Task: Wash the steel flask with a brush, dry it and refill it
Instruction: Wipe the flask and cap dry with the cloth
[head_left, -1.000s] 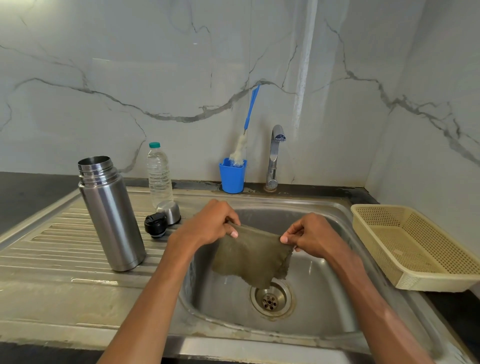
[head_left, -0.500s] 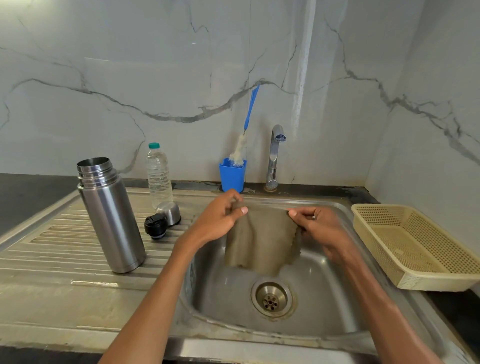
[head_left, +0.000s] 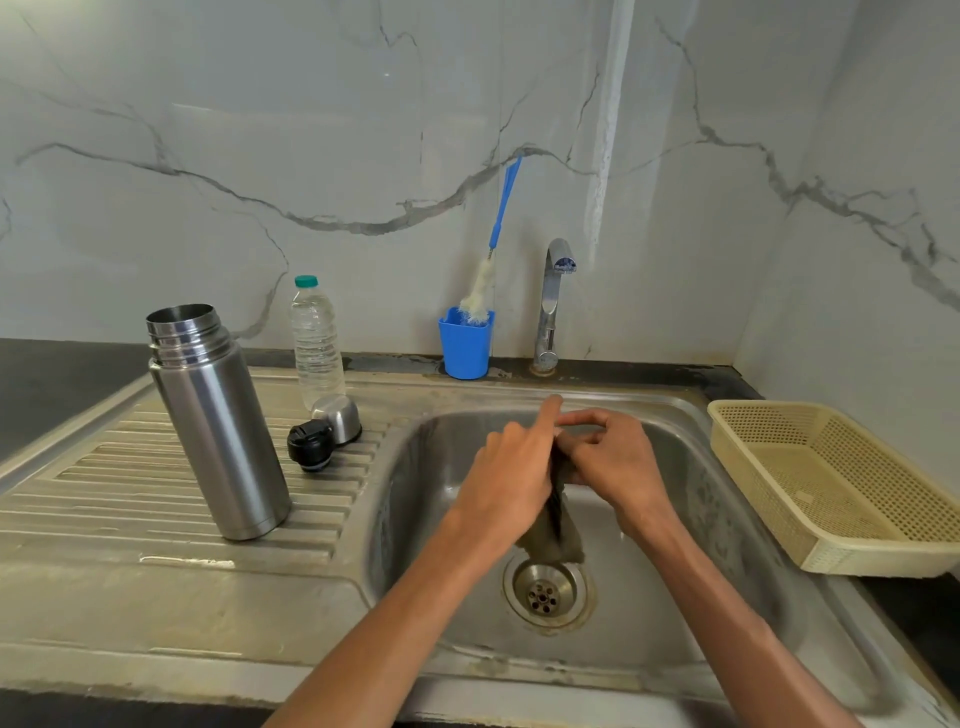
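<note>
The steel flask (head_left: 218, 421) stands upright and uncapped on the ribbed drainboard at the left. Its black stopper (head_left: 310, 445) and steel cap (head_left: 338, 417) lie beside it. A clear water bottle (head_left: 316, 343) with a green cap stands behind them. The blue-handled bottle brush (head_left: 491, 260) leans in a blue cup (head_left: 465, 347) by the wall. Over the sink basin, my left hand (head_left: 511, 475) and my right hand (head_left: 610, 462) are pressed together, both gripping a folded olive-brown cloth (head_left: 553, 535) that hangs down between them above the drain.
The steel sink (head_left: 727, 525) has its drain (head_left: 545, 592) at the centre and a tap (head_left: 553, 301) behind. A cream plastic basket (head_left: 841, 483) sits on the counter to the right. Marble walls close off the back and right.
The cloth was stretched open between my two hands. My hands have come together, folding the cloth in half so that it now hangs narrow between them.
</note>
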